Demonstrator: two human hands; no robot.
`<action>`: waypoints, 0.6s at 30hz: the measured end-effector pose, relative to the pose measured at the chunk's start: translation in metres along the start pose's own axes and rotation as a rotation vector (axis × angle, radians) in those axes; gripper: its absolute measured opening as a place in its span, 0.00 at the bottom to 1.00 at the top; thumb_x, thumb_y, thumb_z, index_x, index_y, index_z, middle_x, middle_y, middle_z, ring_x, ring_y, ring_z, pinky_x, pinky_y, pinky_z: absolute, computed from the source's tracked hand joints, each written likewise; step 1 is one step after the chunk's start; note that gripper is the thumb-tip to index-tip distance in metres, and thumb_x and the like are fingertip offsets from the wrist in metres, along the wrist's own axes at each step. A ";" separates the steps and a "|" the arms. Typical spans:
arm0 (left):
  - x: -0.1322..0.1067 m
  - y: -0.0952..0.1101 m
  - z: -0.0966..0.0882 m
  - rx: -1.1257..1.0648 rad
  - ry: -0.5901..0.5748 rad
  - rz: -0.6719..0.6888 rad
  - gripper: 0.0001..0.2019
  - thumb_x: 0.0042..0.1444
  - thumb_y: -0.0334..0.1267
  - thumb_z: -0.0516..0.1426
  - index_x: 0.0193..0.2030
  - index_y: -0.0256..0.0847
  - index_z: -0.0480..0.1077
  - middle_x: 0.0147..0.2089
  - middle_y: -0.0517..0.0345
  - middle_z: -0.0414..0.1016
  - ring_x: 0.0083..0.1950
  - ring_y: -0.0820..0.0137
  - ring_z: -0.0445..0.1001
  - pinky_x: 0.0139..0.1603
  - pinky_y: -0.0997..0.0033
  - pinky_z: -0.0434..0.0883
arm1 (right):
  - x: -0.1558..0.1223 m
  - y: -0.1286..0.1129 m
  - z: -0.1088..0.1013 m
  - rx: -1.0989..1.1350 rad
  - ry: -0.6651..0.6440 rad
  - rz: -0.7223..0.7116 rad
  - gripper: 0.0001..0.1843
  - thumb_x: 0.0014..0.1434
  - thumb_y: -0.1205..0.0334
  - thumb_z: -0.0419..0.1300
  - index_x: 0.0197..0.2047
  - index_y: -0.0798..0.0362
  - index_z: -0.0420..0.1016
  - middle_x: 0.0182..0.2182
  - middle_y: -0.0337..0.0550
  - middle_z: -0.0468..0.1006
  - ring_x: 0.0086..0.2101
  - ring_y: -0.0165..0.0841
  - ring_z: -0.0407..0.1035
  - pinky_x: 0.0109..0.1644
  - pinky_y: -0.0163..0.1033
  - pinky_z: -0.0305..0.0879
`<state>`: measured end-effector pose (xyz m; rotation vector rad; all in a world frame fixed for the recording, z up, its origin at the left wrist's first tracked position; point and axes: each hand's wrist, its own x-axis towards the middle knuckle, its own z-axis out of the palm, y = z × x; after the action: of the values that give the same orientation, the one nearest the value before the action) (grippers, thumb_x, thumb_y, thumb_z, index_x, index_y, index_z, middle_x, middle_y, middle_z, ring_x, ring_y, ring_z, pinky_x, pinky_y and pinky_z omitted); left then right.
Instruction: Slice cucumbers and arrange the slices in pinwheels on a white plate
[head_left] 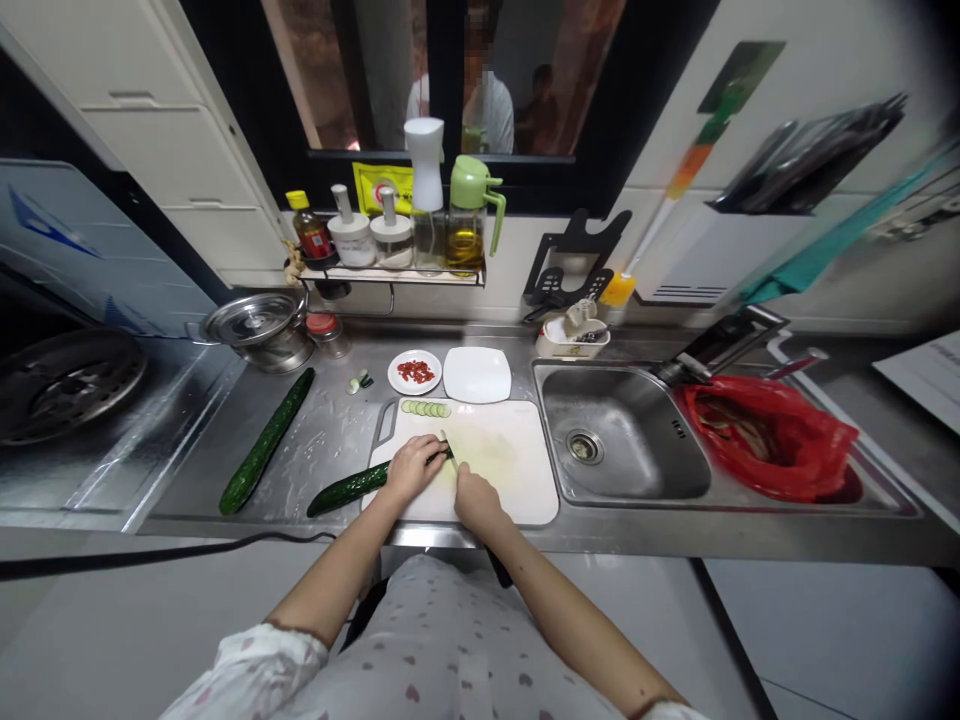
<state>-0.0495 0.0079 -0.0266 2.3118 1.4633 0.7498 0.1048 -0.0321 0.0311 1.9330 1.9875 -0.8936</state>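
Note:
My left hand [415, 467] is closed over the cut end of a dark green cucumber [352, 489], which lies slantwise across the left part of a white cutting board [517, 470]. Gripped in my right hand [478, 500] is a knife [451, 455], its blade at the cucumber's end beside my left fingers; most of the handle is hidden in the hand. A row of thin cucumber slices [426, 408] overlaps along the board's back edge. To the left, a whole cucumber [266, 445] rests on the steel counter.
Behind the board stand a plate of chopped red pieces [415, 388] and a white square plate [477, 390]. The sink [637, 470] lies to the right, with a red plastic bag [780, 450] beyond it. A lidded pot [259, 330] and jar [328, 336] stand back left, near the seasoning shelf [390, 275].

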 end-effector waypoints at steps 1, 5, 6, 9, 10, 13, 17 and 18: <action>0.000 0.000 0.000 -0.002 0.001 0.000 0.10 0.60 0.39 0.56 0.46 0.46 0.76 0.48 0.56 0.76 0.48 0.67 0.72 0.50 0.67 0.70 | -0.002 0.002 0.003 -0.001 -0.003 0.003 0.20 0.58 0.75 0.52 0.54 0.57 0.60 0.44 0.56 0.77 0.47 0.39 0.73 0.44 0.37 0.64; 0.000 0.002 -0.002 -0.009 0.003 -0.012 0.10 0.60 0.39 0.56 0.46 0.46 0.76 0.48 0.56 0.76 0.49 0.67 0.71 0.51 0.67 0.70 | -0.004 0.001 0.006 0.021 0.005 0.022 0.19 0.59 0.74 0.52 0.54 0.57 0.60 0.43 0.56 0.77 0.47 0.38 0.73 0.44 0.37 0.64; 0.000 0.002 -0.002 -0.011 0.003 -0.018 0.10 0.60 0.39 0.56 0.46 0.46 0.76 0.48 0.56 0.76 0.50 0.67 0.71 0.52 0.66 0.69 | -0.003 -0.001 0.006 0.026 0.007 0.024 0.19 0.59 0.74 0.52 0.54 0.57 0.60 0.43 0.56 0.77 0.47 0.38 0.73 0.44 0.37 0.64; -0.001 0.002 -0.002 -0.016 0.002 -0.031 0.11 0.60 0.39 0.56 0.46 0.46 0.76 0.49 0.56 0.75 0.50 0.67 0.71 0.52 0.66 0.69 | 0.002 -0.006 0.000 0.035 0.019 0.015 0.19 0.59 0.75 0.51 0.54 0.58 0.60 0.43 0.57 0.77 0.47 0.39 0.73 0.45 0.38 0.64; -0.001 0.002 -0.001 -0.018 0.002 -0.032 0.11 0.60 0.39 0.56 0.46 0.46 0.76 0.49 0.56 0.75 0.50 0.67 0.71 0.53 0.66 0.69 | 0.004 -0.008 -0.002 0.038 0.024 0.012 0.19 0.59 0.75 0.51 0.54 0.58 0.60 0.43 0.57 0.77 0.47 0.40 0.73 0.45 0.38 0.64; -0.001 0.001 -0.001 -0.021 0.000 -0.031 0.11 0.60 0.39 0.56 0.46 0.46 0.76 0.49 0.56 0.75 0.50 0.66 0.71 0.53 0.66 0.69 | 0.010 -0.013 -0.008 0.050 0.035 0.002 0.19 0.60 0.75 0.50 0.55 0.59 0.60 0.43 0.58 0.77 0.48 0.41 0.73 0.45 0.38 0.64; 0.000 0.002 -0.001 -0.023 -0.010 -0.035 0.11 0.60 0.39 0.55 0.46 0.46 0.76 0.49 0.55 0.75 0.50 0.66 0.71 0.53 0.66 0.68 | 0.016 -0.015 -0.014 0.052 0.039 -0.010 0.20 0.60 0.75 0.49 0.56 0.58 0.60 0.44 0.57 0.77 0.49 0.40 0.72 0.45 0.38 0.64; 0.000 0.003 -0.002 -0.022 -0.014 -0.037 0.11 0.60 0.39 0.55 0.47 0.46 0.76 0.49 0.55 0.75 0.50 0.66 0.71 0.53 0.66 0.68 | 0.016 -0.015 -0.015 0.050 0.038 -0.011 0.20 0.60 0.75 0.49 0.56 0.59 0.60 0.45 0.57 0.77 0.49 0.41 0.72 0.45 0.38 0.64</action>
<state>-0.0486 0.0066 -0.0235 2.2623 1.4803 0.7339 0.0922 -0.0095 0.0376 1.9816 2.0179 -0.9240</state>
